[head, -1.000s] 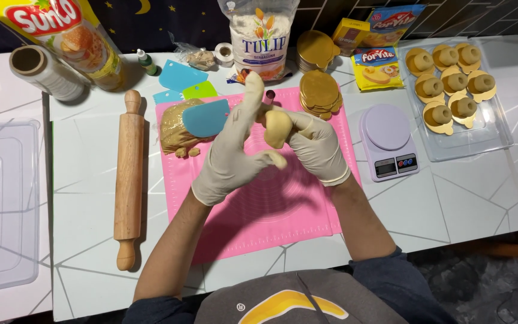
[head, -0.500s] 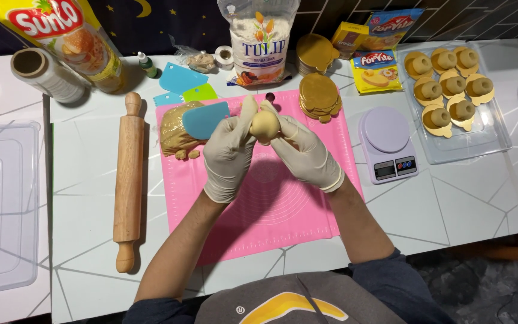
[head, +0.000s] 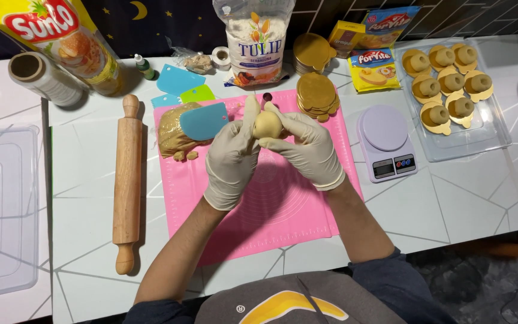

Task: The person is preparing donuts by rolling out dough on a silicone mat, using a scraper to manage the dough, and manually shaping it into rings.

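Dough ball (head: 267,125) unmoved since, between left hand (head: 230,162) and right hand (head: 307,150).

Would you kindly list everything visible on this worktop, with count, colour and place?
dough ball: one, pale tan, between both hands
silicone mat: one, pink, centre
dough lump: one, tan, mat's left edge
scrapers: three, two blue, one green, upper left of mat
rolling pin: one, wooden, left of mat
kitchen scale: one, lilac, right of mat
clear tray: one, far right, holding seven shaped pieces
flour bag: one, white, top centre
left hand: white glove
right hand: white glove
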